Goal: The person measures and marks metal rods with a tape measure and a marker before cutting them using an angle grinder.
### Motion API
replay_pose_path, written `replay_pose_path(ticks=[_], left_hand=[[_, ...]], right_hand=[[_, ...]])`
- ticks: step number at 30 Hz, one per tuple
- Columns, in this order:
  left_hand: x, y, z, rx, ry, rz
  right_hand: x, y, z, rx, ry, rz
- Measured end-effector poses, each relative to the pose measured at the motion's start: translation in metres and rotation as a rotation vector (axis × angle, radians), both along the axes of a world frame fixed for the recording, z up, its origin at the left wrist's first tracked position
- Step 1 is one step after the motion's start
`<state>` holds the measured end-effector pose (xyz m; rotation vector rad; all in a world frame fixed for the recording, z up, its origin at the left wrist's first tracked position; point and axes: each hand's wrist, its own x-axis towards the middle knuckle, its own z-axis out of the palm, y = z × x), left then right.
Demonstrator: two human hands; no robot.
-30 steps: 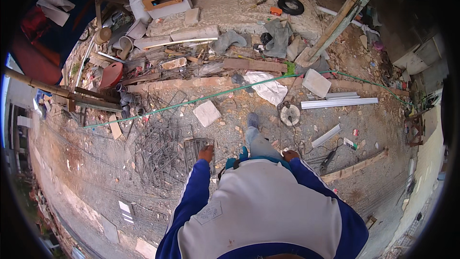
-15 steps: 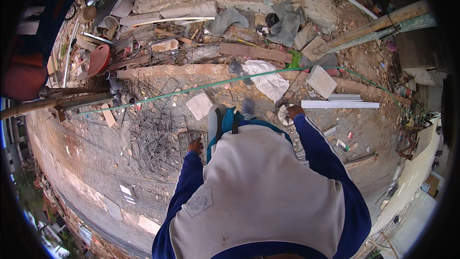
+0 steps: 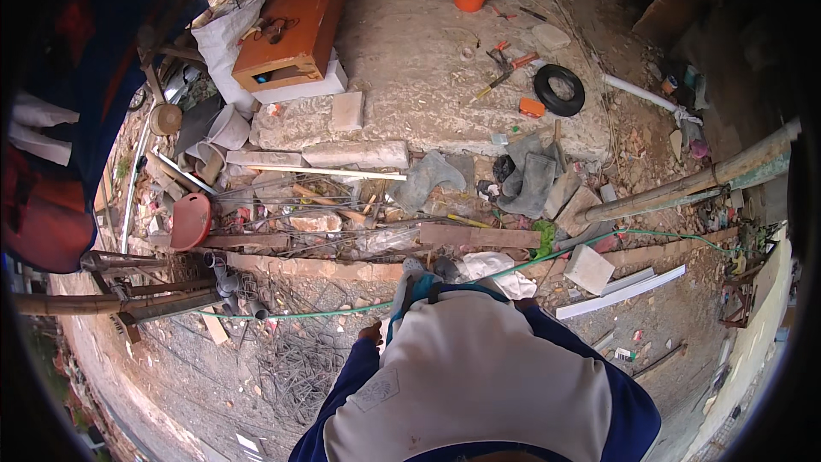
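My left hand (image 3: 370, 334) hangs at my side over the gravel, fingers apart and holding nothing that I can see. My right hand (image 3: 526, 302) is mostly hidden by my sleeve and body, so its fingers are unclear. In front of my body a foot (image 3: 412, 264) reaches toward the brick edge. A green line (image 3: 308, 315) runs across the ground just ahead, beside a white sack (image 3: 483, 267). A pale block (image 3: 588, 269) and white channel strips (image 3: 620, 295) lie to my right. Tangled steel rods (image 3: 299, 364) lie left of me.
A rubble strip with planks (image 3: 479, 236) crosses ahead, before a raised floor holding an orange cabinet (image 3: 291, 21), a tire (image 3: 545, 84), tools (image 3: 505, 64) and an orange basin (image 3: 469, 2). Bamboo poles stand at right (image 3: 684, 186) and left (image 3: 64, 305). A red seat (image 3: 190, 221) sits left.
I have moved forward, so the ground slides down the view and more of the raised floor shows. My right hand, earlier out over the gravel, has dropped back behind my body.
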<state>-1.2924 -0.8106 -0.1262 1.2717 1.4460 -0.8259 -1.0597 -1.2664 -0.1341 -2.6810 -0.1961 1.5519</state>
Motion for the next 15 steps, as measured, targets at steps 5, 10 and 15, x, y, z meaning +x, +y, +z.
replay_pose_path(ticks=[5,10,15], left_hand=[[0.119,0.141,-0.019,0.197,-0.313,-0.603],[0.288,0.266,-0.009,0.275,-0.623,-0.262],[0.499,0.293,0.029,0.325,-0.776,0.024]], right_hand=[[0.123,0.09,0.075,-0.048,-0.162,0.186],[0.281,0.195,0.075,0.062,-0.305,0.211],[0.447,0.216,-0.046,0.019,-0.1,-0.022]])
